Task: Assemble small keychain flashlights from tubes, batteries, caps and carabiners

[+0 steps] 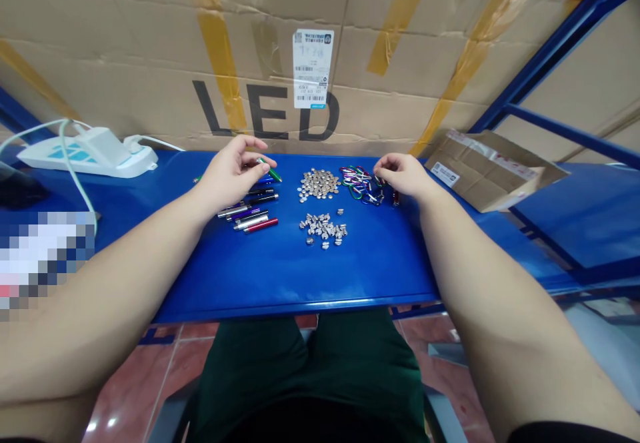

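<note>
My left hand [239,173] is closed at the left, its thumb and fingers around a slim green metal tube [275,174], pen-like in shape. Beneath and beside it lie several more metal tubes [260,224] in red, silver, purple, black and blue. At the right edge of a tangle of coloured carabiners [356,182], my right hand [404,173] has its fingertips pinched together; what they grip is hidden. Between the hands are a heap of small round silver discs, like button cells [319,184], and, nearer me, a scatter of small shiny metal pieces [324,228].
The blue table [320,276] ends close to my lap. A white power strip [93,153] with cables sits at the back left. An opened cardboard box [487,170] stands at the right, by a blue metal frame. A large carton [270,43] walls off the back.
</note>
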`<state>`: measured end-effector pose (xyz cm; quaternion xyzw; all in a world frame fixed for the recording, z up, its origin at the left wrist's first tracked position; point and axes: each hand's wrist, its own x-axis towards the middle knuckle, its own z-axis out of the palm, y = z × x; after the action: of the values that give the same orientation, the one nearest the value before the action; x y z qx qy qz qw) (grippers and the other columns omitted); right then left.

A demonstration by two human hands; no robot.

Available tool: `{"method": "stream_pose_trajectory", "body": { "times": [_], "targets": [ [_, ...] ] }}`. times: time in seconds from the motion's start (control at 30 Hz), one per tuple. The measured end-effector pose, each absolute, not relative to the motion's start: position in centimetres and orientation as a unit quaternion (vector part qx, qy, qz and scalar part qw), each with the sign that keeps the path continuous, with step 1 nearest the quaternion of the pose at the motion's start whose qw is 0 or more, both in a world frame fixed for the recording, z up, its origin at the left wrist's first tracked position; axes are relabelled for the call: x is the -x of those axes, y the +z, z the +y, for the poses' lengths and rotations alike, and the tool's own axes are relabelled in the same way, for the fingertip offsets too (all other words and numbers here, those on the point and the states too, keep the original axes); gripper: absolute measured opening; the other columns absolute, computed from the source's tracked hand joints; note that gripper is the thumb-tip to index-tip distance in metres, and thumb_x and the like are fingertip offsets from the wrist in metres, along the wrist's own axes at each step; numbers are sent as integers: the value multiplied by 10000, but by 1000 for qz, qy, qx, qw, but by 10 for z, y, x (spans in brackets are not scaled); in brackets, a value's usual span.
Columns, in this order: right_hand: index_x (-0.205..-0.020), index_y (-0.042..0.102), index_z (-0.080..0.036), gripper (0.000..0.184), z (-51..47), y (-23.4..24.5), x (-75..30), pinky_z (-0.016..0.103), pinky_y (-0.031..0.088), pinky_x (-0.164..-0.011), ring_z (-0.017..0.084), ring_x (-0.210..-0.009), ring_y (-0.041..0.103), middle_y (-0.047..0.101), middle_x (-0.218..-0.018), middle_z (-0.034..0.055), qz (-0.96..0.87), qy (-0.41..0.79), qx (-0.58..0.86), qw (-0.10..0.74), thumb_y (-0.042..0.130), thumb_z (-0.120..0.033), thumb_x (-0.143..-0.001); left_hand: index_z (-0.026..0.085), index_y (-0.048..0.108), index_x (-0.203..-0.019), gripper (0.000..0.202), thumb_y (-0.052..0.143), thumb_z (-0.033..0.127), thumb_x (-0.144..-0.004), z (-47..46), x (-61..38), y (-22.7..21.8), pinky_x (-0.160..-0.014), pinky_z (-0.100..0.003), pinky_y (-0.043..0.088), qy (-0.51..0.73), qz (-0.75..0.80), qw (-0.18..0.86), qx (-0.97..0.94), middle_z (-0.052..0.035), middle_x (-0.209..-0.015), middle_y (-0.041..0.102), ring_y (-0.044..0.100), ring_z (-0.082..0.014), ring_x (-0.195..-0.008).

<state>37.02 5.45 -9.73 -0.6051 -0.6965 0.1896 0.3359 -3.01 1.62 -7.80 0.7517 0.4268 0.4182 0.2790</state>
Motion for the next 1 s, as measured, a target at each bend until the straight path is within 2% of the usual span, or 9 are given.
{"method": "stream_pose_trajectory", "body": {
  "times": [0.13,0.23,0.33,0.4,0.53,0.67,0.77,0.87,1.0],
  "targets": [
    [-819,699,-185,114,52,-95,-365,327,478,-682,175,-673,578,698,-732,37,-708,180,595,336,674,-282,-765,225,460,-1208,284,593,330,-981,7,22,-79,-944,-437,623,391,391,293,-780,-69,-1005,718,760,-234,-996],
    [-843,708,-186,153,50,-93,-360,331,488,-689,183,-689,592,711,-756,45,-717,177,587,332,685,-320,-774,253,413,-1252,400,637,408,-959,-4,15,-76,-739,-360,645,378,377,312,-786,-48,-1035,665,755,-196,-824],
    [-859,710,-188,165,47,-92,-356,327,484,-675,185,-683,593,707,-748,44,-725,179,580,326,680,-338,-796,251,462,-1214,511,774,451,-861,-12,11,-71,-594,-291,569,376,368,259,-810,-45,-1070,662,705,-159,-735],
    [-864,711,-186,161,45,-91,-354,326,477,-672,176,-668,582,703,-748,41,-728,179,578,322,679,-334,-810,235,509,-1114,471,819,444,-827,-15,11,-69,-595,-278,535,371,360,223,-826,-34,-1016,686,684,-149,-734],
    [-871,712,-179,140,42,-90,-346,323,463,-662,161,-644,555,695,-749,35,-738,179,569,316,675,-308,-834,214,564,-993,355,804,435,-854,-14,13,-70,-641,-282,534,353,349,206,-843,-26,-929,722,701,-163,-776],
    [-919,756,-186,170,39,-92,-330,338,490,-691,185,-701,604,727,-829,53,-796,174,502,291,699,-333,-856,201,646,-983,302,752,472,-900,-11,13,-73,-710,-307,560,326,342,188,-861,-46,-941,754,723,-197,-863],
    [-992,808,-206,196,36,-94,-313,376,532,-815,225,-855,668,737,-974,81,-866,147,406,252,717,-338,-879,199,687,-1006,311,732,491,-910,-10,12,-73,-703,-302,560,302,346,198,-866,-51,-953,765,720,-200,-860],
    [-1026,824,-209,181,34,-96,-300,416,536,-928,250,-967,690,729,-1029,98,-902,123,358,208,700,-274,-911,194,709,-1004,307,708,490,-918,-10,11,-72,-700,-300,559,286,347,204,-869,-55,-949,769,715,-198,-844],
    [-1019,818,-208,159,34,-98,-293,431,538,-928,258,-954,694,729,-1026,100,-914,113,350,169,688,-212,-929,196,717,-1000,309,694,493,-916,-10,11,-71,-693,-298,557,272,352,198,-873,-54,-946,771,710,-202,-841]
  ]
}}
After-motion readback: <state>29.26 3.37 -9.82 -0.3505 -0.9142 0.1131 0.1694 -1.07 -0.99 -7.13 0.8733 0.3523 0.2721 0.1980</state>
